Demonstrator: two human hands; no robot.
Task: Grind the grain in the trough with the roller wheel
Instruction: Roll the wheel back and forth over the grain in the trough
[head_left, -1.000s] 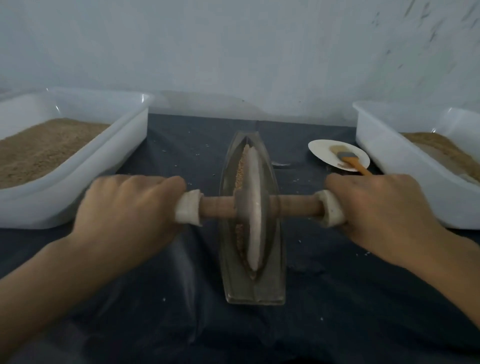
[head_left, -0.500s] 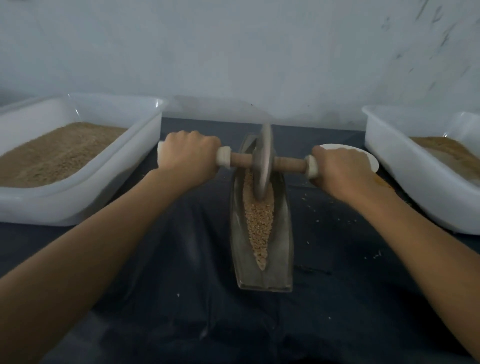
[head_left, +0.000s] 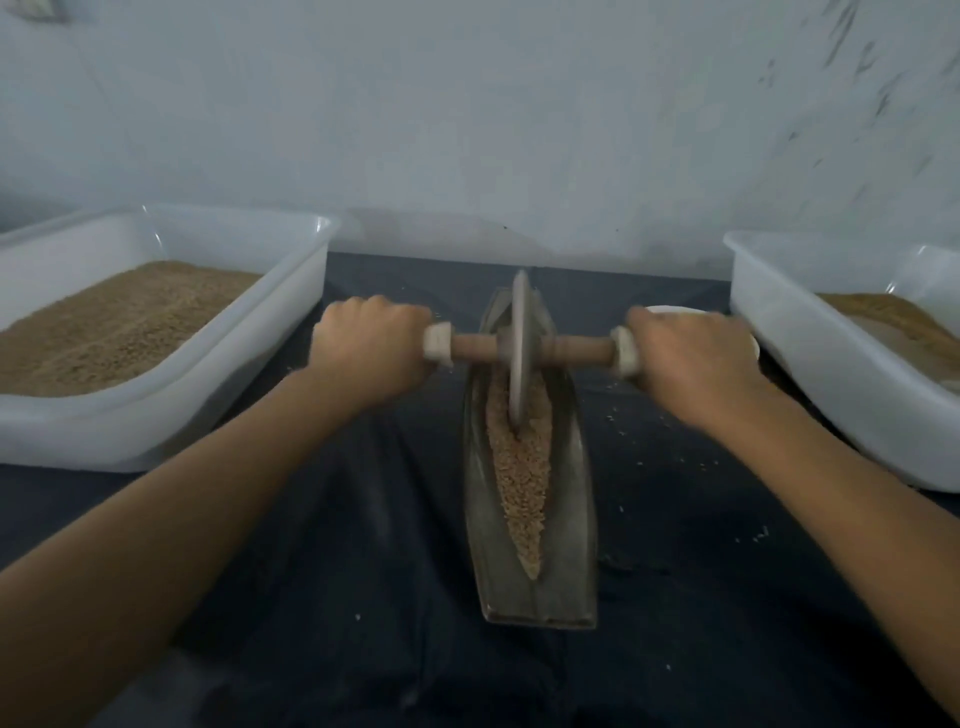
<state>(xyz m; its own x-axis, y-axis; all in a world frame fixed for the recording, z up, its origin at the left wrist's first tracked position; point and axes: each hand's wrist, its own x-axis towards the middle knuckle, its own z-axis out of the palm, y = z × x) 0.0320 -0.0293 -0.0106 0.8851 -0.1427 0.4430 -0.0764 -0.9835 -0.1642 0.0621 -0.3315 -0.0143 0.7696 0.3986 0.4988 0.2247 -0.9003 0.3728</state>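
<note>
A narrow boat-shaped metal trough (head_left: 566, 519) lies lengthwise on the dark cloth in front of me. Tan grain (head_left: 522, 483) fills its groove. The roller wheel (head_left: 518, 345), a thin grey disc on a wooden axle with white end caps, stands in the far part of the groove. My left hand (head_left: 369, 351) grips the axle's left end. Around the right end my right hand (head_left: 685, 358) is curled. Both arms are stretched forward.
A white tub of grain (head_left: 156, 415) stands at the left, another white tub (head_left: 831, 395) at the right. A small white plate (head_left: 675, 310) shows behind my right hand. Loose grains dot the dark cloth (head_left: 363, 597). A pale wall rises close behind.
The wheel rolled from the near part of the trough to the far end, baring the grain, and has now come back slightly toward me. Both hands stayed on the axle.
</note>
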